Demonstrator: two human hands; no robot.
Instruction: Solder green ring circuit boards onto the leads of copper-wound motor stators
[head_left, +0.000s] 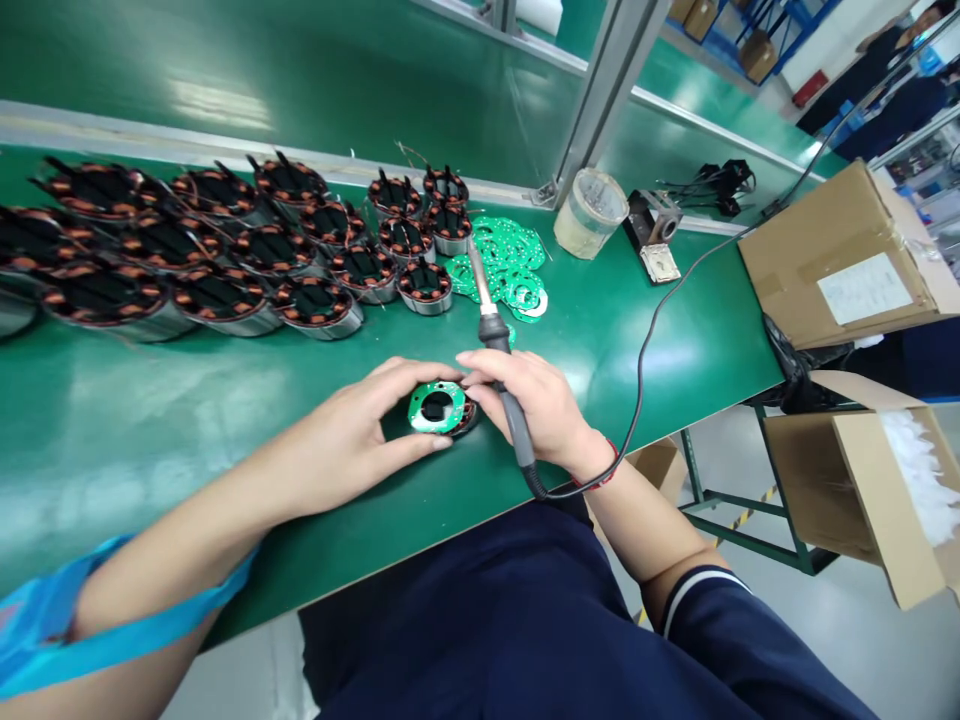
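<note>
Between my hands on the green bench [225, 400], the stator with its green board [441, 408] sits pinched by my left hand [352, 440]; my right hand [536, 400] grips the soldering iron [491, 320] and touches it. Beyond stands a cloudy cup [590, 212], contents unclear. Rightward, an open carton [862, 480] holds white stuff; another box's label [864, 288] is unreadable.

Both hands [352, 435] [536, 405] forward, fingers curled.

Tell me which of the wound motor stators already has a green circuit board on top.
The stator between both hands at the table's near edge; the others, grouped farther back, show bare copper windings.
</note>
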